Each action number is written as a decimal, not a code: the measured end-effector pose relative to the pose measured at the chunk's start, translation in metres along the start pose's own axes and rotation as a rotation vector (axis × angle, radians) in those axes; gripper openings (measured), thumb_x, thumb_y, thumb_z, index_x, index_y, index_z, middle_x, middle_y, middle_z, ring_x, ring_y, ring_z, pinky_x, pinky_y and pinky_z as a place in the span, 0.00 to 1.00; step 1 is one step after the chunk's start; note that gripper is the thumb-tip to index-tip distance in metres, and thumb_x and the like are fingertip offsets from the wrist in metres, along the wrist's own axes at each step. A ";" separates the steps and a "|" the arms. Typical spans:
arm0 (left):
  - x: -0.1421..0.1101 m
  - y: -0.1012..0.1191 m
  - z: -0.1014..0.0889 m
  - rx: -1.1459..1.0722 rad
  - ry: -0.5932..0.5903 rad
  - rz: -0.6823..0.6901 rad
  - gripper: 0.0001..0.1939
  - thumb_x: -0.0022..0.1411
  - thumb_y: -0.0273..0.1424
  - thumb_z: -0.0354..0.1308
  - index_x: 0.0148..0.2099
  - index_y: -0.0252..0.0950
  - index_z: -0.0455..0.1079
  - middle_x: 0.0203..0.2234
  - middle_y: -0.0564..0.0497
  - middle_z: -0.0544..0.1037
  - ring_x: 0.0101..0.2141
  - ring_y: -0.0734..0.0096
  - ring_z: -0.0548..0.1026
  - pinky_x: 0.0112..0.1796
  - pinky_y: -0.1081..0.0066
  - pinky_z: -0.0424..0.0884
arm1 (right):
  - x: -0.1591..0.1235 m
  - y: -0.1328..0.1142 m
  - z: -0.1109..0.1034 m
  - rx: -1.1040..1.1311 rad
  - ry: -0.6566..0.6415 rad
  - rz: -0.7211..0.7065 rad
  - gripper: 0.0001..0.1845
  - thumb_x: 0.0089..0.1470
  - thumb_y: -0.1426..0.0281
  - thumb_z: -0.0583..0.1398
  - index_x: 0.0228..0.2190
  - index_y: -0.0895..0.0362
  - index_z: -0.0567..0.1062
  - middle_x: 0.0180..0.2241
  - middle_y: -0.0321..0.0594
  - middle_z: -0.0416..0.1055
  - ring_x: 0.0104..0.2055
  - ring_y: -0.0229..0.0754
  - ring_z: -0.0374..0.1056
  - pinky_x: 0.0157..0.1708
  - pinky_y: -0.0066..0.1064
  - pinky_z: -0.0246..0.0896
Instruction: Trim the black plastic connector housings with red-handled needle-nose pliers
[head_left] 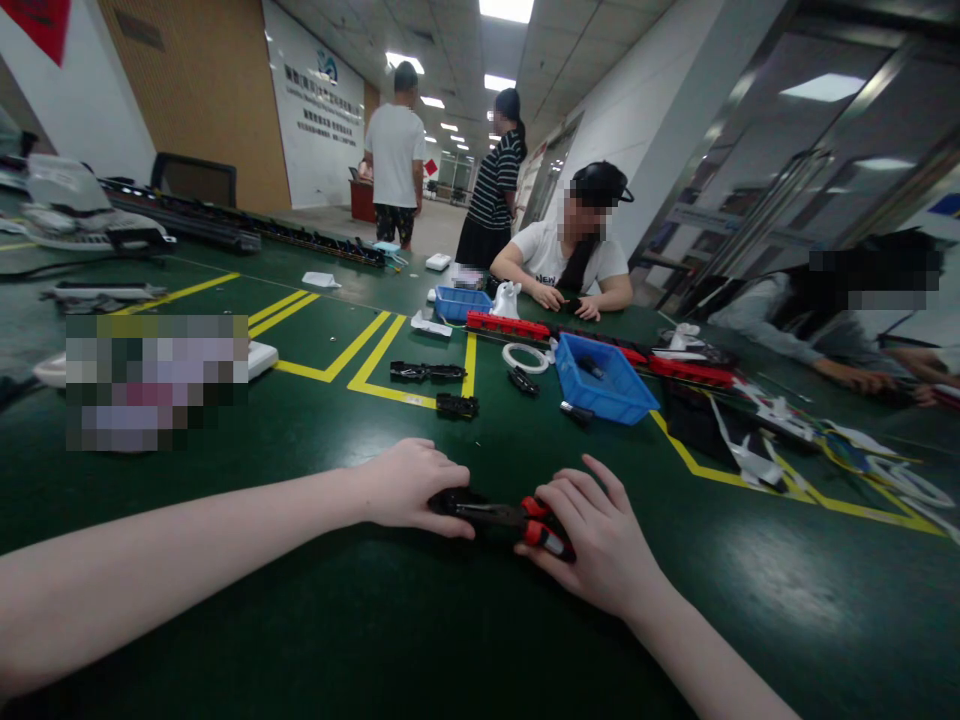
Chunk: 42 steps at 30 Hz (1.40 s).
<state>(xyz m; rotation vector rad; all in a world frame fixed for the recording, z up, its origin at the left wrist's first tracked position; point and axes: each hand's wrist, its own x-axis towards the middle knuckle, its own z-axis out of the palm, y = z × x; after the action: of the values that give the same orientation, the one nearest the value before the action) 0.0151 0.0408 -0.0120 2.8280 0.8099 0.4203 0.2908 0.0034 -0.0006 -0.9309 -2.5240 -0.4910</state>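
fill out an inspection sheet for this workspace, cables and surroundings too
Surface: green table with yellow markings
Job's things: red-handled pliers, their head at a black piece
Clutter: loose black parts, larger blue bin, red strips
Hands: left hand grips the black piece; right hand holds the pliers
Cables: white coil beside the bin, perhaps cable
Surroundings: seated person opposite, two standing people behind

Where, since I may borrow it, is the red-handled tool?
Head view, lower centre: the red-handled tool is in the right hand, pointing toward the left hand.
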 end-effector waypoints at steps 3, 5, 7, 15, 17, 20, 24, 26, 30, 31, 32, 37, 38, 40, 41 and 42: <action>0.000 0.000 0.001 0.020 0.006 0.028 0.23 0.63 0.54 0.54 0.35 0.37 0.67 0.26 0.53 0.74 0.26 0.68 0.71 0.33 0.69 0.61 | -0.001 0.000 0.001 0.036 -0.007 -0.005 0.14 0.53 0.64 0.60 0.41 0.57 0.71 0.36 0.43 0.75 0.40 0.47 0.71 0.60 0.54 0.52; -0.001 0.000 0.001 0.026 0.005 0.036 0.23 0.63 0.54 0.54 0.35 0.37 0.67 0.26 0.53 0.74 0.26 0.68 0.71 0.33 0.69 0.61 | -0.001 0.000 0.002 0.056 -0.024 -0.008 0.13 0.52 0.69 0.58 0.42 0.57 0.70 0.37 0.43 0.75 0.38 0.45 0.71 0.60 0.54 0.53; -0.001 0.000 0.001 0.022 0.003 0.032 0.22 0.63 0.53 0.55 0.36 0.37 0.67 0.26 0.53 0.74 0.26 0.68 0.71 0.32 0.70 0.61 | -0.001 0.000 0.002 0.060 -0.039 -0.005 0.14 0.52 0.70 0.58 0.42 0.57 0.70 0.37 0.43 0.75 0.38 0.45 0.71 0.59 0.54 0.56; 0.000 0.001 0.001 0.076 0.011 -0.024 0.21 0.62 0.52 0.56 0.38 0.38 0.67 0.25 0.53 0.74 0.26 0.67 0.72 0.30 0.69 0.61 | 0.002 -0.004 0.003 0.044 -0.051 0.019 0.14 0.50 0.70 0.58 0.41 0.56 0.70 0.37 0.43 0.76 0.38 0.46 0.72 0.58 0.51 0.57; 0.000 0.001 0.001 0.071 0.022 -0.018 0.21 0.62 0.52 0.56 0.38 0.38 0.67 0.25 0.53 0.74 0.26 0.67 0.72 0.30 0.70 0.61 | 0.002 -0.003 0.004 0.030 -0.049 0.021 0.14 0.50 0.70 0.58 0.42 0.55 0.70 0.37 0.42 0.76 0.38 0.46 0.72 0.58 0.51 0.56; 0.000 0.001 0.001 0.036 0.027 -0.016 0.21 0.62 0.52 0.56 0.37 0.37 0.67 0.25 0.53 0.73 0.25 0.68 0.72 0.29 0.70 0.61 | 0.003 0.001 0.005 -0.023 -0.031 0.006 0.14 0.51 0.71 0.57 0.42 0.55 0.71 0.38 0.43 0.76 0.40 0.46 0.71 0.58 0.50 0.54; 0.000 0.000 0.000 -0.019 0.007 -0.047 0.21 0.63 0.52 0.55 0.37 0.38 0.67 0.25 0.54 0.73 0.25 0.69 0.71 0.28 0.71 0.60 | 0.004 0.004 0.006 -0.085 -0.002 -0.015 0.15 0.51 0.71 0.57 0.42 0.56 0.72 0.39 0.43 0.76 0.41 0.47 0.71 0.59 0.50 0.53; 0.001 0.000 0.000 -0.031 0.000 -0.056 0.21 0.63 0.52 0.55 0.38 0.38 0.67 0.25 0.54 0.73 0.25 0.69 0.71 0.28 0.71 0.59 | 0.004 0.004 0.005 -0.126 0.029 -0.023 0.15 0.51 0.72 0.56 0.42 0.56 0.72 0.39 0.43 0.76 0.41 0.47 0.71 0.59 0.49 0.53; 0.001 0.001 -0.001 -0.021 -0.008 -0.050 0.22 0.64 0.53 0.54 0.37 0.38 0.67 0.25 0.54 0.73 0.25 0.69 0.70 0.28 0.71 0.58 | 0.002 0.002 0.005 -0.184 0.082 -0.015 0.16 0.50 0.73 0.57 0.43 0.56 0.73 0.40 0.43 0.76 0.47 0.49 0.69 0.59 0.48 0.51; 0.001 0.001 -0.001 -0.019 -0.008 -0.048 0.22 0.64 0.53 0.53 0.37 0.37 0.67 0.25 0.54 0.73 0.25 0.69 0.70 0.28 0.71 0.58 | 0.002 0.002 0.005 -0.181 0.090 -0.007 0.16 0.50 0.73 0.58 0.43 0.56 0.73 0.40 0.43 0.76 0.49 0.50 0.69 0.60 0.48 0.51; 0.001 0.001 -0.002 -0.018 -0.008 -0.047 0.22 0.64 0.53 0.53 0.37 0.37 0.67 0.24 0.54 0.73 0.25 0.69 0.70 0.27 0.71 0.58 | 0.001 0.001 0.006 -0.176 0.097 0.000 0.16 0.50 0.73 0.58 0.43 0.56 0.73 0.40 0.43 0.76 0.50 0.50 0.68 0.60 0.48 0.50; 0.001 0.000 -0.002 -0.028 -0.012 -0.039 0.23 0.64 0.53 0.53 0.36 0.37 0.67 0.24 0.54 0.73 0.24 0.70 0.70 0.28 0.71 0.59 | 0.001 0.003 0.007 -0.164 0.096 0.014 0.15 0.50 0.71 0.58 0.42 0.55 0.73 0.40 0.42 0.77 0.52 0.51 0.68 0.61 0.49 0.50; 0.001 0.001 -0.002 -0.027 -0.010 -0.039 0.23 0.64 0.53 0.53 0.37 0.37 0.67 0.24 0.54 0.73 0.24 0.70 0.70 0.28 0.71 0.59 | 0.001 0.003 0.007 -0.169 0.094 0.013 0.15 0.51 0.70 0.58 0.42 0.55 0.73 0.40 0.42 0.77 0.52 0.51 0.68 0.60 0.49 0.50; 0.001 0.001 -0.002 -0.021 -0.009 -0.039 0.22 0.64 0.53 0.53 0.37 0.37 0.67 0.24 0.54 0.73 0.25 0.69 0.70 0.28 0.71 0.59 | 0.002 0.004 0.007 -0.185 0.097 0.007 0.15 0.52 0.69 0.58 0.43 0.55 0.73 0.41 0.42 0.77 0.52 0.51 0.68 0.60 0.49 0.51; 0.001 0.001 -0.002 -0.018 -0.009 -0.038 0.22 0.64 0.53 0.52 0.37 0.37 0.66 0.24 0.54 0.73 0.25 0.69 0.70 0.28 0.71 0.58 | 0.002 0.004 0.006 -0.191 0.100 -0.002 0.15 0.52 0.69 0.58 0.43 0.55 0.73 0.41 0.42 0.77 0.52 0.51 0.68 0.60 0.49 0.51; 0.001 0.001 -0.003 -0.017 -0.011 -0.037 0.23 0.64 0.53 0.52 0.36 0.37 0.66 0.24 0.54 0.73 0.25 0.69 0.70 0.28 0.71 0.58 | 0.002 0.004 0.006 -0.196 0.102 -0.011 0.16 0.52 0.69 0.58 0.44 0.55 0.73 0.41 0.42 0.77 0.53 0.51 0.68 0.61 0.49 0.51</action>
<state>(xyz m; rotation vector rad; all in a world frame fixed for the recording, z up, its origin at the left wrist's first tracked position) 0.0155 0.0408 -0.0092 2.7922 0.8509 0.4046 0.2908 0.0102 -0.0043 -0.9362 -2.4218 -0.7802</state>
